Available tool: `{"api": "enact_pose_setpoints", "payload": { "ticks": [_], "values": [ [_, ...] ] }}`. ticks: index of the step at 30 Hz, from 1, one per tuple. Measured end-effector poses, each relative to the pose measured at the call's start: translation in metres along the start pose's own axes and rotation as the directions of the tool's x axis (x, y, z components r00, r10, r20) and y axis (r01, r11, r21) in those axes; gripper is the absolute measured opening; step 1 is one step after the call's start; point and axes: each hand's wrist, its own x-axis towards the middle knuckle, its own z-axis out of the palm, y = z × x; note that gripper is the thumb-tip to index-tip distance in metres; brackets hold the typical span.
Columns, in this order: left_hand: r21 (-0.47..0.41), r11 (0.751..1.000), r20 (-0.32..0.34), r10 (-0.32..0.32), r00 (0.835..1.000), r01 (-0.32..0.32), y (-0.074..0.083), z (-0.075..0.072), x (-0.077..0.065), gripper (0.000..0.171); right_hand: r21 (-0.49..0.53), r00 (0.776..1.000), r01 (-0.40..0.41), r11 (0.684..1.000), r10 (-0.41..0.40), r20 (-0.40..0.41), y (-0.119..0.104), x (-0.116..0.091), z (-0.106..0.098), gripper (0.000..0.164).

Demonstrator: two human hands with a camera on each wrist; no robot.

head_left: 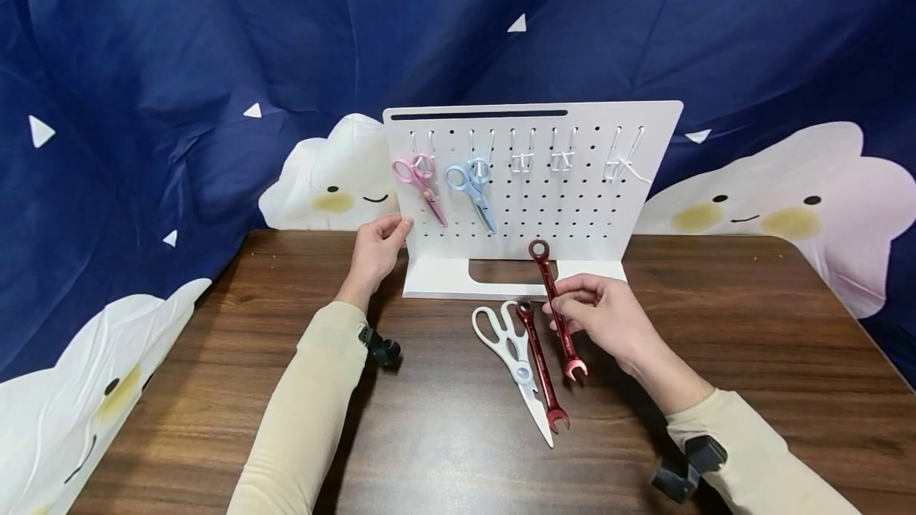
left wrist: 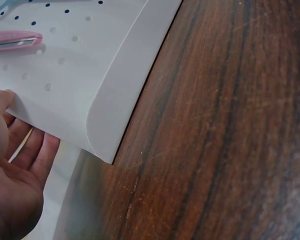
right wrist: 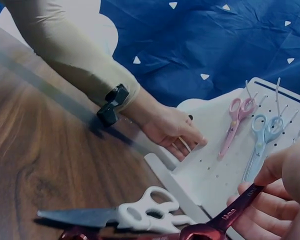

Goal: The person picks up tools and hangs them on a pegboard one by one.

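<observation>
My left hand (head_left: 375, 251) pinches the left edge of a white pegboard (head_left: 622, 114), its thumb on the front face and the other fingers behind. In my right hand (head_left: 603, 313) is a dark red combination wrench (head_left: 547, 280), gripped around the middle of its shaft. The wrench's ring end points up toward the board and its open end down; "13mm" reads on the shaft in the right wrist view. A second red wrench (head_left: 541, 364) lies on the table beside white-handled scissors (head_left: 523, 373). Pink scissors (head_left: 432, 199) and blue scissors (head_left: 482, 200) hang on the board's left hooks.
Several more white wire hooks (head_left: 561, 161) stick out from the middle and right of the pegboard. The board's base stands on a brown wooden table (head_left: 444, 420). Behind it hangs a blue cloth (head_left: 215, 30) with clouds.
</observation>
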Motion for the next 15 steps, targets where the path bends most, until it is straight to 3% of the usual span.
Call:
{"api": "enact_pose_setpoints", "payload": {
  "ticks": [15],
  "values": [
    [0.005, 1.000, 0.007, 0.004, 1.000, -0.004, 0.001, -0.001, 0.000, 0.041, -0.068, 0.993, 0.097, 0.993, -0.101, -0.063, -0.032, 0.008, -0.007, 0.031]
  ]
}}
